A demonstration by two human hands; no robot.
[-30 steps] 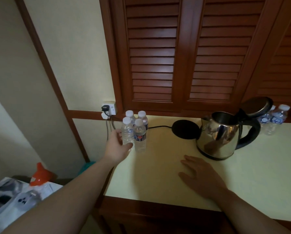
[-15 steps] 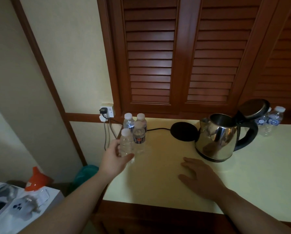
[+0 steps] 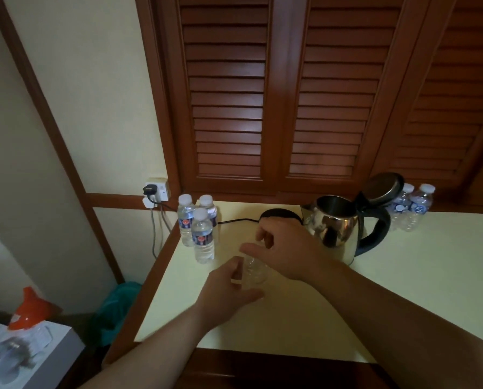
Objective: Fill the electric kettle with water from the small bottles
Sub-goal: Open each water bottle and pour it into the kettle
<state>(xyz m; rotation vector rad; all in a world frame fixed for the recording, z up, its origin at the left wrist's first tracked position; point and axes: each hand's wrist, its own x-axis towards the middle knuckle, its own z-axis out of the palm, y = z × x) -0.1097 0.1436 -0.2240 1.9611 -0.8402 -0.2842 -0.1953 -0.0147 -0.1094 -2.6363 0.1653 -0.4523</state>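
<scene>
Head view shows the left hand (image 3: 229, 290) holding a small bottle (image 3: 253, 272) steady near the open kettle (image 3: 336, 224). The right hand (image 3: 288, 248) curls over its top, probably to twist the cap off.

We see only our own two bare forearms entering from the lower edge, no sleeves, watch or bands on either wrist, ending in our left hand (image 3: 229, 290) and our right hand (image 3: 293, 248), both without gloves or visible rings.
</scene>
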